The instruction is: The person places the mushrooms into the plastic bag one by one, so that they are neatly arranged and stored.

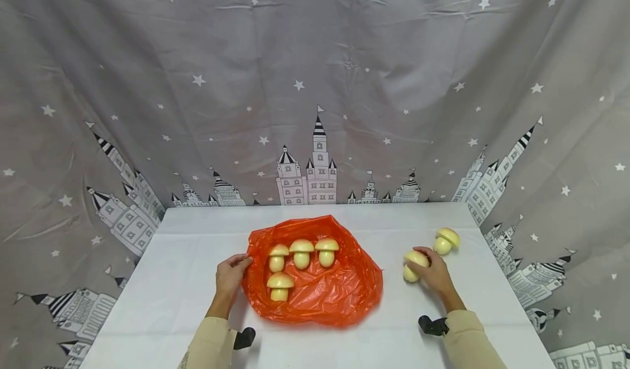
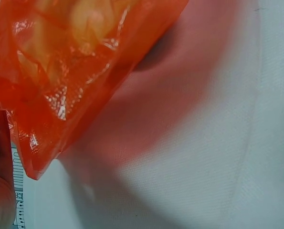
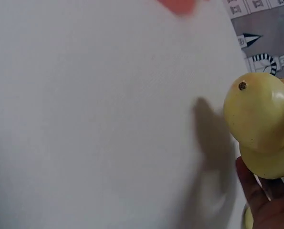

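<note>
A red-orange plastic bag [image 1: 339,295] lies spread with its mouth wide on the white table, its rim rolled up around several yellow toy mushrooms [image 1: 302,253] grouped in its left half. My left hand [image 1: 230,277] pinches the bag's left rim; in the left wrist view its fingers [image 2: 2,157] meet the crinkled plastic at the left edge. To the right of the bag, my right hand [image 1: 436,275] grips another yellow mushroom [image 1: 416,258], the round stem end facing the right wrist camera. A further mushroom [image 1: 447,240] sits just beyond that hand.
The white tabletop [image 1: 172,281] runs back to a grey curtain [image 1: 315,57] printed with castles and stars, which also hangs along both sides. A dark wrist device [image 1: 433,326] sits by the right sleeve, with a similar one [image 1: 244,338] by the left sleeve.
</note>
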Demonstrator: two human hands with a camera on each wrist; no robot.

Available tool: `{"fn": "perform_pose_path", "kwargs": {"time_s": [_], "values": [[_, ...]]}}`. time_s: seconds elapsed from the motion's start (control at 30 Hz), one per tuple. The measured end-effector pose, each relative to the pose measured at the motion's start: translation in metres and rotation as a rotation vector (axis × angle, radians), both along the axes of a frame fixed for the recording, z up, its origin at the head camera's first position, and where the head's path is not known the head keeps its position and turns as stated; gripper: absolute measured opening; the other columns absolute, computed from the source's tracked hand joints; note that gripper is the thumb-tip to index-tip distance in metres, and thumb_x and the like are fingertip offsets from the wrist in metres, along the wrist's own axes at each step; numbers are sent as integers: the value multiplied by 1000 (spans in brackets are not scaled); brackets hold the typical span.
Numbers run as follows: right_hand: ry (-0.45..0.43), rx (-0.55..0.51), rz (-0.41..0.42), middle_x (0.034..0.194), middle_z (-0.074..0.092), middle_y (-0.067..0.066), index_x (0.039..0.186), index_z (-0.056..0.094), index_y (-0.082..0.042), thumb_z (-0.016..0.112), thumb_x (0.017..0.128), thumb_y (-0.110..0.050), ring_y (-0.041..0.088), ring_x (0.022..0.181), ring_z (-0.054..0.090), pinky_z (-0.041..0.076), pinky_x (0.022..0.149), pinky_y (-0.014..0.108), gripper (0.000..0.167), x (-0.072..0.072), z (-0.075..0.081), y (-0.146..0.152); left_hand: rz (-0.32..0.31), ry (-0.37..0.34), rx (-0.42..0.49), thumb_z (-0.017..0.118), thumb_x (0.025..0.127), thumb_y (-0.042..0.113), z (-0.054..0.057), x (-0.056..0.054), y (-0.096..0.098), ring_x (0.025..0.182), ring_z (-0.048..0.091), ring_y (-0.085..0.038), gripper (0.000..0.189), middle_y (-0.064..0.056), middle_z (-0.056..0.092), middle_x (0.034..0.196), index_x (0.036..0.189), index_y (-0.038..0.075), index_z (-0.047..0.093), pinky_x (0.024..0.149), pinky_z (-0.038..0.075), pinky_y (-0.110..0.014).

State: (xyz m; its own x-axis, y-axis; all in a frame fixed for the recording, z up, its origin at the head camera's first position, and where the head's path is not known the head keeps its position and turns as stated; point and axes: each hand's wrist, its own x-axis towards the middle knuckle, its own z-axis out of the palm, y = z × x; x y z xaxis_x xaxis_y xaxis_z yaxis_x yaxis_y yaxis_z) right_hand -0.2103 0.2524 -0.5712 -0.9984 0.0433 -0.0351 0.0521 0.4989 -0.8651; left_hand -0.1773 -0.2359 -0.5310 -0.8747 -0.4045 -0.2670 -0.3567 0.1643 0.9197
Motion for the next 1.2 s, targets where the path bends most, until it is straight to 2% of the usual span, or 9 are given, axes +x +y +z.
{"fn": "perform_pose_path", "kwargs": {"time_s": [0.23,0.43,0.6,0.8,1.2], "values": [[-14,-25,43,122,59,21,129,55,0,72,87,-20,26,106,55,46,86,32,50,-1,15,-13,-3,-11,5,59,96,17,-1,0,0,81,57,-12,31,-17,62,108,118,-4,62,65,48,-14],[-21,-43,61,124,57,21,130,54,0,72,86,-18,28,105,55,46,84,31,51,-5,25,-26,-2,-4,2,59,96,17,0,-1,0,80,57,-11,30,-15,62,106,117,-4,62,65,49,-14],[5,-42,84,121,58,20,126,54,1,73,85,-14,27,103,56,47,84,31,48,-6,25,-32,-1,11,8,60,95,15,0,-2,0,75,56,-7,30,-11,63,99,116,-5,62,64,49,-15],[19,-58,115,119,59,20,123,56,1,73,84,-13,27,101,57,48,81,30,45,-6,30,-41,-3,13,8,60,95,16,1,-2,0,76,56,-8,30,-10,63,99,116,-5,62,64,49,-15],[11,-41,148,125,57,20,125,56,0,72,83,-12,35,111,56,49,91,45,46,-7,42,-56,4,5,12,60,95,16,1,-1,1,77,57,-9,30,-14,62,102,117,-5,62,64,49,-14]]}}
